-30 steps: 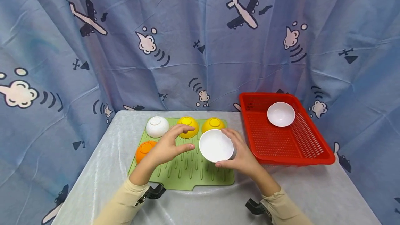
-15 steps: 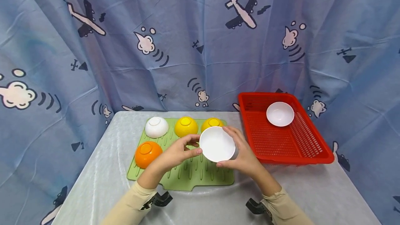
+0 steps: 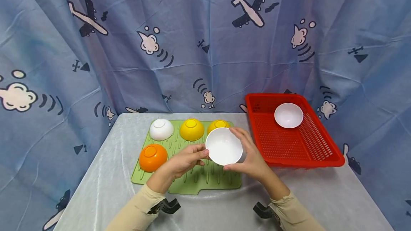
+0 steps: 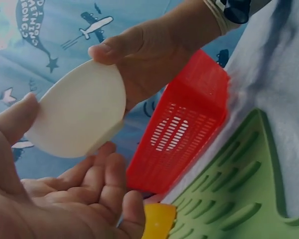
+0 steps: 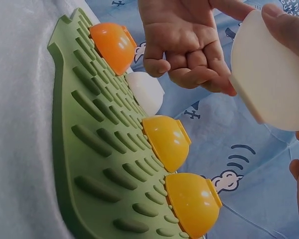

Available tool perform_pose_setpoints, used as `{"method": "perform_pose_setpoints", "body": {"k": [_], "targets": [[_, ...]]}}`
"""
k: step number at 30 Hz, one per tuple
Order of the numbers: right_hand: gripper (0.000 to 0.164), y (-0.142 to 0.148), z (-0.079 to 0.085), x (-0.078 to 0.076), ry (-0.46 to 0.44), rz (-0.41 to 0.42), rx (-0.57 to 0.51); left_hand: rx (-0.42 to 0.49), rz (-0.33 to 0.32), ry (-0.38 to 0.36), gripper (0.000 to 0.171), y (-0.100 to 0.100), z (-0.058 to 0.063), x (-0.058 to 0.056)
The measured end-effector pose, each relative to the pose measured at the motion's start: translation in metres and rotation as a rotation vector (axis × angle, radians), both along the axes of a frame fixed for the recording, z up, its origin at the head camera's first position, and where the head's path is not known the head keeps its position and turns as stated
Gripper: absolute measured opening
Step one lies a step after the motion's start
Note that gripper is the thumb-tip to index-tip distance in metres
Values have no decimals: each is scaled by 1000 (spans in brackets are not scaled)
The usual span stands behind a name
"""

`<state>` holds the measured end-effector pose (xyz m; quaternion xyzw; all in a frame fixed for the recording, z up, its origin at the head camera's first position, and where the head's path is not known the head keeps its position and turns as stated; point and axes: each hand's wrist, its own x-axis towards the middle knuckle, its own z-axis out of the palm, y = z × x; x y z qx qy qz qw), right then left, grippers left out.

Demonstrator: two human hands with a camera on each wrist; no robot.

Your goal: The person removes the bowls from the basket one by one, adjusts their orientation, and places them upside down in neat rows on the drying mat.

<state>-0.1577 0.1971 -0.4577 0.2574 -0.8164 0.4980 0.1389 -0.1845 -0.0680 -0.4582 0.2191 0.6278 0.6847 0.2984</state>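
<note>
A white bowl [image 3: 224, 146] is held up above the green drying mat [image 3: 192, 184], its inside tilted toward the head camera. My right hand [image 3: 252, 159] grips it from the right, thumb low and fingers at the top of the rim. On the left side my left hand [image 3: 184, 163] pinches it, the thumb at the rim and a fingertip against the base, as the left wrist view shows. Upside down on the mat sit an orange bowl [image 3: 153, 158], another white bowl [image 3: 161, 129], a yellow bowl [image 3: 191, 129] and a second yellow bowl [image 3: 218, 124], partly hidden behind the held one.
To the right stands a red perforated basket [image 3: 295, 149], with a white bowl [image 3: 288, 116] lying inside it, open side up. Everything rests on a table with a pale cloth [image 3: 224, 213]. A blue printed curtain [image 3: 179, 45] hangs close behind.
My left hand has come rightward from above the mat and taken hold of the white bowl's left side. The right hand keeps its grip, and the bowl has shifted slightly up and right.
</note>
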Motion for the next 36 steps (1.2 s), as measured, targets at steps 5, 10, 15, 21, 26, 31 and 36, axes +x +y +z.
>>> {"method": "perform_pose_setpoints", "body": {"k": [5,10,15,21,26,31,36], "targets": [[120,0,2,0,2,15,58,-4,109,37,51,1,1,1],[109,4,11,1,-8,19,57,-169,298,338,61,-4,11,1],[84,7,12,0,-81,15,2,-352,395,685,68,-10,18,3],[75,0,7,1,-277,37,4,-448,329,969,71,-10,24,6],[79,-6,6,4,-473,24,-27,-463,266,1080,72,-8,27,9],[79,-5,7,4,-483,21,-44,-447,263,1027,82,-9,26,8],[81,-5,6,3,-434,29,-92,-470,313,740,97,-13,24,6]]}}
